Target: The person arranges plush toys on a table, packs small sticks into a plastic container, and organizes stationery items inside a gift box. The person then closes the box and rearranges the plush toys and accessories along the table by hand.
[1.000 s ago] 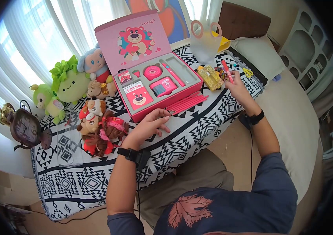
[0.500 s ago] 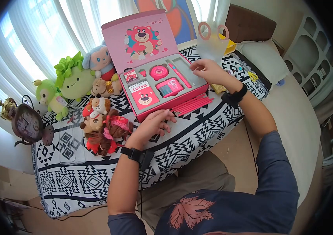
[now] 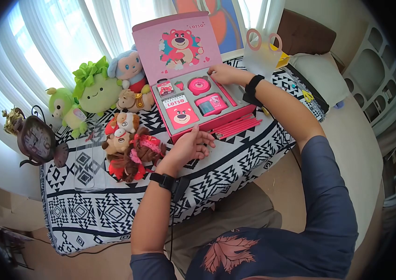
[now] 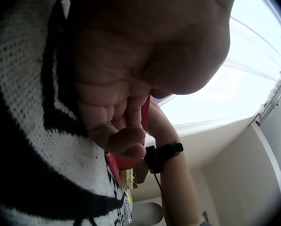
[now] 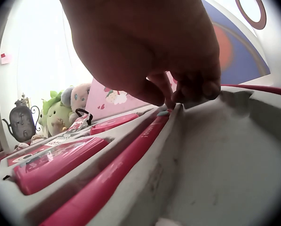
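A pink gift box stands with its lid [image 3: 149, 44] raised. Its grey insert holds a LOTSO notepad [image 3: 182, 116], a round pink case [image 3: 199, 86], a pink case with a clear window [image 3: 211, 104] and a long pink pen [image 5: 117, 174]. My right hand [image 3: 229, 74] reaches into the box's far side. In the right wrist view its thumb and forefinger pinch the pen's far tip, while the pen lies in its slot. My left hand [image 3: 189, 148] rests relaxed by the box's front corner, holding nothing, near several pink pencils [image 3: 237, 127] on the patterned cloth.
Plush toys [image 3: 97, 88] stand left of the box, with smaller ones [image 3: 137, 149] in front. A metal clock [image 3: 37, 140] and a clear plastic case [image 3: 88, 170] lie further left. Behind my right arm are a translucent bag [image 3: 261, 58] and yellow scissors [image 3: 307, 96].
My right hand held a red pen at the table's right side a second ago. It has moved left over the box to the pink pen's tip. The left hand stays near the box's corner.
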`<act>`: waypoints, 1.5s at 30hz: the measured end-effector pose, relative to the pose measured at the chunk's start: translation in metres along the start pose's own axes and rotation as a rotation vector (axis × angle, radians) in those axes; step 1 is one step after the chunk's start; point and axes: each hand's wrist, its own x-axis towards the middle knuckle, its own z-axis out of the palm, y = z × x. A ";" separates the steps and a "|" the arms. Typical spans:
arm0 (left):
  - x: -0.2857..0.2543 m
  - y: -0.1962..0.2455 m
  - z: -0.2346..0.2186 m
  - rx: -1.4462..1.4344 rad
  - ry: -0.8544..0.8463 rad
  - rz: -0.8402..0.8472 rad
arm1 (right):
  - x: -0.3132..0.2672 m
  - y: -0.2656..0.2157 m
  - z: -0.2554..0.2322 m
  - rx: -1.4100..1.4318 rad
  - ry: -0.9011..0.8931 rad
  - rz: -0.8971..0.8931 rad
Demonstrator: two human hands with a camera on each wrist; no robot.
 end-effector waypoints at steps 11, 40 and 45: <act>0.000 0.002 0.002 0.018 0.019 -0.003 | 0.004 0.003 -0.011 0.361 0.234 0.042; -0.017 0.013 0.034 0.097 0.157 0.164 | -0.222 -0.021 0.049 -0.229 0.380 -0.482; -0.016 0.013 0.030 0.102 0.118 0.182 | -0.219 -0.020 0.055 -0.279 0.353 -0.450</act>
